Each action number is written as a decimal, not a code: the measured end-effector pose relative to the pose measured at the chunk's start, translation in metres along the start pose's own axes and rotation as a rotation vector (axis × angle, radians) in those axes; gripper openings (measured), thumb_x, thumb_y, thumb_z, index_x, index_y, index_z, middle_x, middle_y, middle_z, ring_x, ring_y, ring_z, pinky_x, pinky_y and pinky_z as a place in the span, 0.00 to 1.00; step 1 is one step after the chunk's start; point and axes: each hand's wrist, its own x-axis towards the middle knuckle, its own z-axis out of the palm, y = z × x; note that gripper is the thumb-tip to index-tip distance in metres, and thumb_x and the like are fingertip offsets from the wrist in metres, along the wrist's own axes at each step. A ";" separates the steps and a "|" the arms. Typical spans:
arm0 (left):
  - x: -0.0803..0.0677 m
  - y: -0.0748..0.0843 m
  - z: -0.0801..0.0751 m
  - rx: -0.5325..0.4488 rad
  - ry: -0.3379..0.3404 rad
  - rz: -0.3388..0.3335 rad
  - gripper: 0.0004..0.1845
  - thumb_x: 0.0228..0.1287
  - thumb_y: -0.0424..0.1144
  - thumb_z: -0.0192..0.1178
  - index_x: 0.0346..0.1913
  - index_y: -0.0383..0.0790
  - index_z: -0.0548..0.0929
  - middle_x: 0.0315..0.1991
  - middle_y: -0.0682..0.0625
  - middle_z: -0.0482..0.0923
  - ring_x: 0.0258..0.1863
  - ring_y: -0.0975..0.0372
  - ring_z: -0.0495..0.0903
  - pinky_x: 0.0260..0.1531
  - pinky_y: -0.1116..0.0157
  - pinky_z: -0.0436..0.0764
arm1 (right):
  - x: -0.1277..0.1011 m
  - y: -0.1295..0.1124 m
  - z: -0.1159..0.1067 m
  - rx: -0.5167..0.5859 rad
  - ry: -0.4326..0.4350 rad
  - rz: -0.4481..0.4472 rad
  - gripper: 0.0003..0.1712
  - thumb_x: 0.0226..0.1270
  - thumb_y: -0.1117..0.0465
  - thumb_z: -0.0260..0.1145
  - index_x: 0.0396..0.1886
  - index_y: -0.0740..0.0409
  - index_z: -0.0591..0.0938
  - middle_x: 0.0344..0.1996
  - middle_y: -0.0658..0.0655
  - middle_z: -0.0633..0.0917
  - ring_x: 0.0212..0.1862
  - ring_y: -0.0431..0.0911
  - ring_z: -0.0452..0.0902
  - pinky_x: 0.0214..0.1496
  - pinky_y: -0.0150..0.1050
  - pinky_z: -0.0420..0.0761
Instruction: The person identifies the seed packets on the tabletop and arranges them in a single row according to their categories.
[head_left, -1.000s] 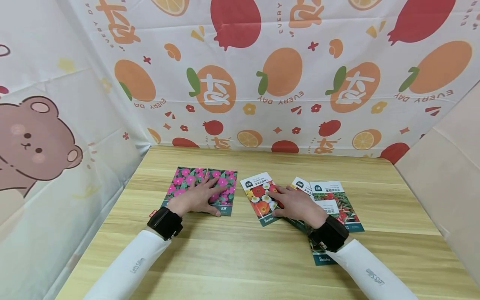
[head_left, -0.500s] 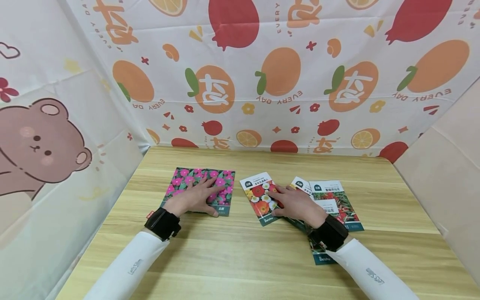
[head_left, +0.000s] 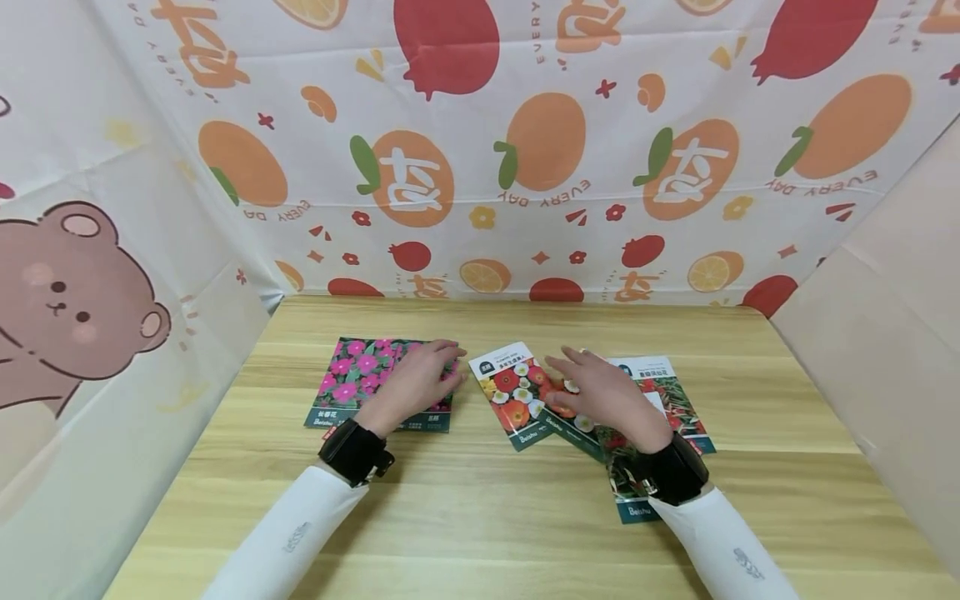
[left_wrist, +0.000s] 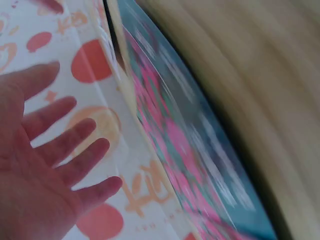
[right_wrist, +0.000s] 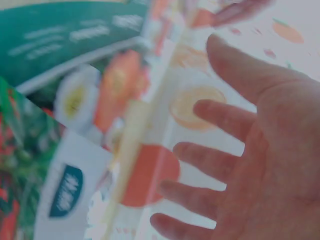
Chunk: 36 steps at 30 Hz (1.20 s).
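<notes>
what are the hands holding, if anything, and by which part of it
Nothing is held: the left hand is open over the pink-flowered seed packets, the right hand open over a red-and-white-flowered seed packet.

In the head view, the person's left arm (head_left: 296, 533) angles toward half past one, the right arm (head_left: 723, 542) toward eleven o'clock. Fingers spread, the left hand (head_left: 414, 385) points to half past one, the right hand (head_left: 611, 398) to ten.
</notes>
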 end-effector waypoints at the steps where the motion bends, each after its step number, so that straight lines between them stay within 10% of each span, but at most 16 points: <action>1: 0.004 0.003 0.001 0.004 0.009 -0.016 0.21 0.73 0.42 0.66 0.62 0.35 0.84 0.63 0.39 0.79 0.60 0.48 0.80 0.61 0.50 0.78 | -0.001 0.002 -0.003 0.018 0.024 0.023 0.38 0.74 0.47 0.68 0.77 0.55 0.71 0.76 0.69 0.65 0.76 0.67 0.59 0.71 0.64 0.67; 11: 0.032 0.023 0.019 0.075 -0.088 -0.172 0.28 0.72 0.51 0.66 0.63 0.32 0.82 0.57 0.36 0.81 0.53 0.47 0.82 0.53 0.51 0.83 | -0.001 0.027 -0.020 0.151 0.155 0.203 0.34 0.79 0.46 0.62 0.76 0.59 0.72 0.74 0.71 0.69 0.74 0.67 0.64 0.71 0.66 0.67; 21: 0.045 0.031 0.038 0.158 -0.101 -0.147 0.31 0.59 0.58 0.76 0.49 0.34 0.80 0.41 0.42 0.75 0.37 0.52 0.75 0.38 0.55 0.78 | -0.004 0.033 -0.019 0.175 0.181 0.230 0.33 0.79 0.47 0.63 0.74 0.60 0.74 0.72 0.69 0.72 0.72 0.66 0.67 0.70 0.64 0.69; 36: 0.058 0.032 0.043 -0.129 -0.151 -0.240 0.36 0.55 0.45 0.81 0.60 0.33 0.75 0.48 0.39 0.69 0.44 0.51 0.74 0.45 0.55 0.79 | -0.010 0.039 -0.016 0.162 0.206 0.243 0.31 0.79 0.49 0.64 0.72 0.62 0.76 0.70 0.68 0.75 0.70 0.65 0.70 0.67 0.64 0.72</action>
